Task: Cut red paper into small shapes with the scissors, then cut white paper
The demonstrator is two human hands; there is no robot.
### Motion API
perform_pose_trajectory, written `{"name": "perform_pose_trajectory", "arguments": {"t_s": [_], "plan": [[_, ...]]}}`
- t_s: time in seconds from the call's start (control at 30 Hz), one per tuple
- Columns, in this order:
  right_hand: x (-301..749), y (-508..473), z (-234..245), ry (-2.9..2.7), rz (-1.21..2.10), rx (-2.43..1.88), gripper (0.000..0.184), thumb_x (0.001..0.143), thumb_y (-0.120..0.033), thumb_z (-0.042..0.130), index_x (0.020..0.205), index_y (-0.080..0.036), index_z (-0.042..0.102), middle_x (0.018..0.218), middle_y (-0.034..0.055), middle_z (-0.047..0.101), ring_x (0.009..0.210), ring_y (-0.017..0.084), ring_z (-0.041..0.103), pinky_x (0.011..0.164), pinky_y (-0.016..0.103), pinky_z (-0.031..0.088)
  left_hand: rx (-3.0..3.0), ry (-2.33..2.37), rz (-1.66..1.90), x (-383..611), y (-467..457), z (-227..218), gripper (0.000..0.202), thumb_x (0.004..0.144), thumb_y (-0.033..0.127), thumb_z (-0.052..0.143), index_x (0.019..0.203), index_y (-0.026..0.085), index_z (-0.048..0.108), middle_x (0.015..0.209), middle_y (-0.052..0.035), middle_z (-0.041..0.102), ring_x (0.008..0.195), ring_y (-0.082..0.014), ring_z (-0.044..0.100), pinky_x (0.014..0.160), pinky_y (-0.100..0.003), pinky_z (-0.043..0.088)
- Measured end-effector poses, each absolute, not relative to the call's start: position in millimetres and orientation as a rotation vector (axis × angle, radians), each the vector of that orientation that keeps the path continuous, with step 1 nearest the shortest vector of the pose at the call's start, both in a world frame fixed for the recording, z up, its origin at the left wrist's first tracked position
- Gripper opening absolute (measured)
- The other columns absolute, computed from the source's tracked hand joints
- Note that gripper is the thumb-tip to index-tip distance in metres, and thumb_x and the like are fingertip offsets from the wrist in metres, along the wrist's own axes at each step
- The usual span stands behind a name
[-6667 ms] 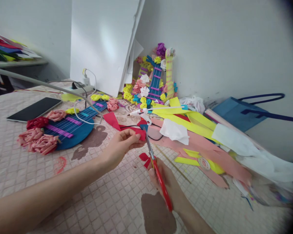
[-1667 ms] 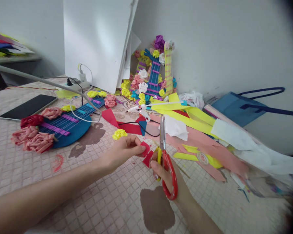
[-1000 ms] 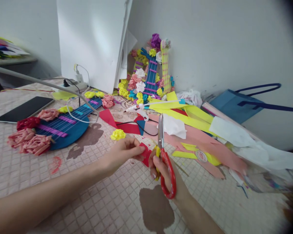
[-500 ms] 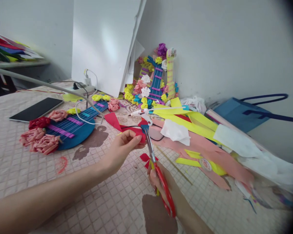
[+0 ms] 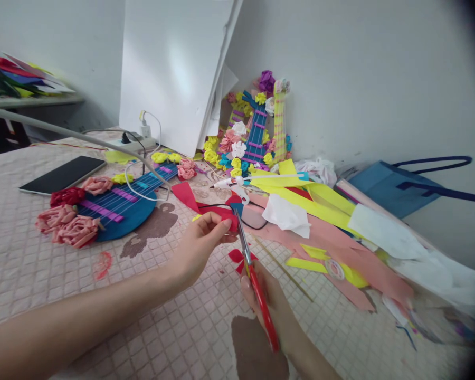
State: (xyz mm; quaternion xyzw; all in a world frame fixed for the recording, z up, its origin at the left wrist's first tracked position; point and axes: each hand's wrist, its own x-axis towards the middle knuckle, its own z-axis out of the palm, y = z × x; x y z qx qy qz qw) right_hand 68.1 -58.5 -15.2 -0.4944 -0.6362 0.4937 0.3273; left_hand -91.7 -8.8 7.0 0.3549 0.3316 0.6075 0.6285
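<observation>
My left hand pinches a small piece of red paper above the table. My right hand grips red-handled scissors, and their blades point up and away, meeting the red paper's edge. A red paper scrap hangs just below the blades. A yellow paper flower peeks out behind my left fingers.
A blue paper guitar with pink paper roses lies at left beside a dark tablet. A glue gun, coloured paper strips, a blue bag and a white board crowd the back and right.
A second ago the scissors stood upright with the red paper held low. Now the paper is raised and the blades are tilted against it. The view has shifted slightly.
</observation>
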Motion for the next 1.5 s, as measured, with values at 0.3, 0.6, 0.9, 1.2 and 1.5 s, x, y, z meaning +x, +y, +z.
{"name": "perform_pose_trajectory", "arguments": {"t_s": [0.3,0.6,0.9,1.2,1.5], "plan": [[66.6,-57.8,-13.8,-1.675,1.259,-1.31,0.011,0.083,-0.031,0.051,0.081,-0.022,0.044,0.058,-0.0068,0.039,0.049,0.012,0.036,0.044,0.023,0.03,0.803,0.773,1.415,-89.7,-9.1,6.0,0.02,0.08,0.027,0.07,0.071,0.016,0.056,0.071,0.0013,0.064,0.069,-0.0112,0.063,0.077,-0.029,0.055],[65.5,-58.0,-15.9,-1.667,1.231,-1.3,0.012,0.084,-0.033,0.053,0.083,-0.022,0.047,0.061,-0.0054,0.04,0.053,0.012,0.037,0.047,0.024,0.032,0.781,0.777,1.427,-88.6,-9.4,8.0,0.02,0.079,0.025,0.07,0.069,0.015,0.056,0.069,0.0022,0.063,0.067,-0.0102,0.063,0.076,-0.028,0.055],[64.2,-57.1,-10.6,-1.649,1.207,-1.331,0.02,0.081,-0.039,0.055,0.08,-0.021,0.047,0.064,-0.0036,0.043,0.057,0.014,0.04,0.05,0.025,0.036,0.774,0.755,1.428,-89.1,-9.2,7.1,0.019,0.08,0.025,0.07,0.07,0.016,0.056,0.07,0.0027,0.063,0.069,-0.0105,0.063,0.076,-0.028,0.054],[64.5,-57.4,-12.5,-1.639,1.205,-1.327,0.024,0.081,-0.04,0.057,0.074,-0.022,0.044,0.065,-0.0035,0.045,0.058,0.012,0.041,0.053,0.025,0.037,0.761,0.735,1.431,-89.6,-9.0,6.6,0.019,0.078,0.026,0.072,0.07,0.017,0.056,0.069,0.0028,0.064,0.069,-0.0113,0.063,0.075,-0.028,0.054],[72.4,-56.7,-14.1,-1.661,1.271,-1.291,0.035,0.087,-0.054,0.046,0.075,-0.022,0.046,0.057,-0.0059,0.037,0.048,0.011,0.036,0.046,0.025,0.03,0.756,0.743,1.371,-93.1,-5.8,10.6,0.022,0.075,0.026,0.074,0.069,0.015,0.056,0.07,0.0018,0.064,0.071,-0.0123,0.064,0.077,-0.029,0.054]]}}
